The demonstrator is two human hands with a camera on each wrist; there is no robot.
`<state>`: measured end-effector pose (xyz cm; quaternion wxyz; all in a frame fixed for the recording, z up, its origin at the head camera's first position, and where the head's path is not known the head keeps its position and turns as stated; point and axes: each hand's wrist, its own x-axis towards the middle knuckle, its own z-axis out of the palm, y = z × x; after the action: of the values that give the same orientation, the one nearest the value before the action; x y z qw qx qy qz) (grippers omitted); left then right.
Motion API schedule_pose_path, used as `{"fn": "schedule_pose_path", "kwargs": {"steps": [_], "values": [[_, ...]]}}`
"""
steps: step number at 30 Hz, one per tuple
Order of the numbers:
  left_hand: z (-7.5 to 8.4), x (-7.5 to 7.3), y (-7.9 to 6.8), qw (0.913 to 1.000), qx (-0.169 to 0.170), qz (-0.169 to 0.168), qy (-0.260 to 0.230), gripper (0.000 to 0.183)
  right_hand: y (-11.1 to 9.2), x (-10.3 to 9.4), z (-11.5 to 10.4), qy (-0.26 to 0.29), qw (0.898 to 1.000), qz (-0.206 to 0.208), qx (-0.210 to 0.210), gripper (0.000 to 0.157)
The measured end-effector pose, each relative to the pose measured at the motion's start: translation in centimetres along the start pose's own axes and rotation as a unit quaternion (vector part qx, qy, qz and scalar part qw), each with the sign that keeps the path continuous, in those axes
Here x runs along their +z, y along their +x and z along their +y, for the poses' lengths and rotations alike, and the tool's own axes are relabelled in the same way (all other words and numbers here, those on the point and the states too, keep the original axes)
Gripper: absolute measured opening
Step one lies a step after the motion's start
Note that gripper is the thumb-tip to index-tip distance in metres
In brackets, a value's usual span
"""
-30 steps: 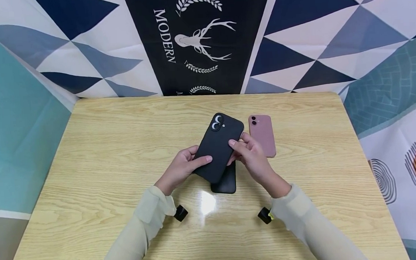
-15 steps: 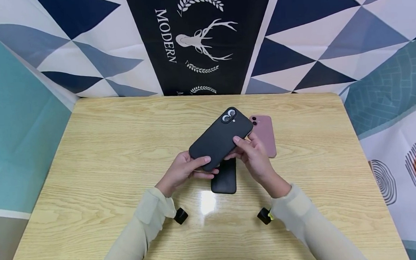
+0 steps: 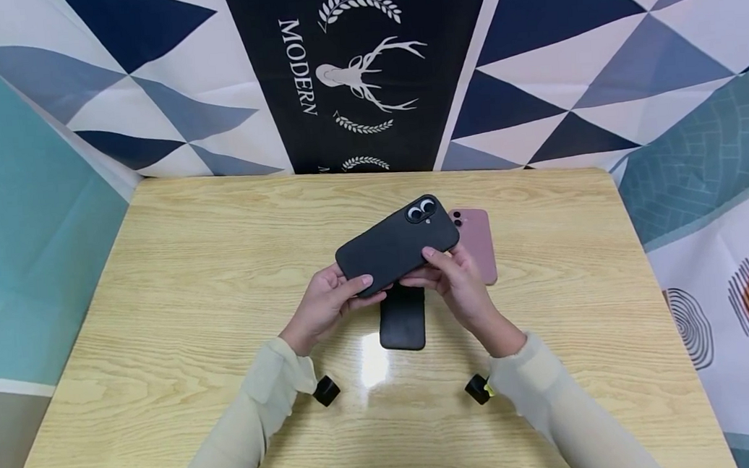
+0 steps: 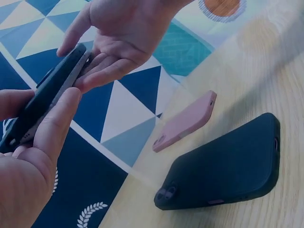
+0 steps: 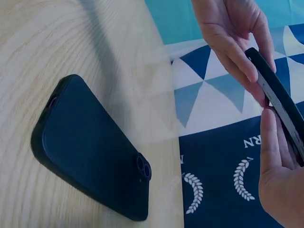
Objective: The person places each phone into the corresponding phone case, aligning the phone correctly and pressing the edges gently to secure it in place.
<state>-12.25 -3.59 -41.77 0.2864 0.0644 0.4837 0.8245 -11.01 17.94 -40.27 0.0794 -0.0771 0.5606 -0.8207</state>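
Both hands hold a phone in a black case [image 3: 388, 247] above the table, back side up and slanted, its camera corner at the upper right. My left hand [image 3: 321, 303] grips the lower-left end, thumb on the back and fingers beneath. At the near long edge, my right hand [image 3: 462, 289] pinches it, thumb on top and fingers below. Edge-on in the left wrist view, the cased phone [image 4: 47, 95] has a paler underside. Below it a second black-cased phone [image 3: 402, 323] lies back up on the table, partly hidden in the head view.
A pink phone [image 3: 480, 252] lies right of the held one, partly covered by it and the right hand. The wooden table [image 3: 218, 238] ends at a patterned cloth backdrop [image 3: 363, 68]. Black wrist-worn blocks [image 3: 326, 390] hang over the table near each cuff.
The held phone has turned clockwise, from steeply slanted to nearly level across the view, its camera end moving right. My left hand has shifted slightly up; the phones on the table stay put.
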Motion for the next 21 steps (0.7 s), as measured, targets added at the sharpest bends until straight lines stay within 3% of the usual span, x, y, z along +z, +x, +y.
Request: {"fn": "schedule_pose_path", "kwargs": {"steps": [2, 6, 9, 12, 16, 18, 19, 21], "values": [[0.0, -0.1, 0.0, 1.0000, 0.003, 0.000, -0.005, 0.047, 0.0, -0.3, -0.1, -0.031, 0.999, 0.003, 0.008, 0.022], [0.1, -0.3, -0.1, 0.9999, 0.004, 0.008, -0.014, 0.045, 0.1, -0.9, -0.5, -0.102, 0.994, 0.037, 0.034, 0.033], [0.2, -0.4, -0.1, 0.9997, 0.006, 0.021, -0.011, 0.043, 0.0, -1.0, -0.7, -0.123, 0.988, 0.070, 0.054, 0.031], [0.4, -0.5, 0.0, 0.9993, 0.018, 0.032, -0.004, 0.040, 0.0, -1.0, -0.8, -0.114, 0.988, 0.080, 0.060, 0.028], [0.2, -0.7, 0.3, 0.9982, 0.053, 0.028, -0.008, 0.038, 0.0, -0.9, -0.9, -0.090, 0.992, 0.063, 0.061, 0.028], [-0.1, -0.9, 0.4, 0.9973, 0.071, 0.014, -0.012, 0.040, 0.0, -0.8, -1.1, -0.080, 0.993, 0.054, 0.061, 0.028], [-1.2, -1.9, 1.1, 0.9964, 0.083, 0.000, -0.020, 0.041, 0.0, -0.7, -1.1, -0.078, 0.994, 0.051, 0.060, 0.028], [-1.8, -2.3, 1.4, 0.9944, 0.099, -0.023, -0.028, 0.045, 0.0, -0.5, -1.1, -0.075, 0.994, 0.046, 0.061, 0.027]]}}
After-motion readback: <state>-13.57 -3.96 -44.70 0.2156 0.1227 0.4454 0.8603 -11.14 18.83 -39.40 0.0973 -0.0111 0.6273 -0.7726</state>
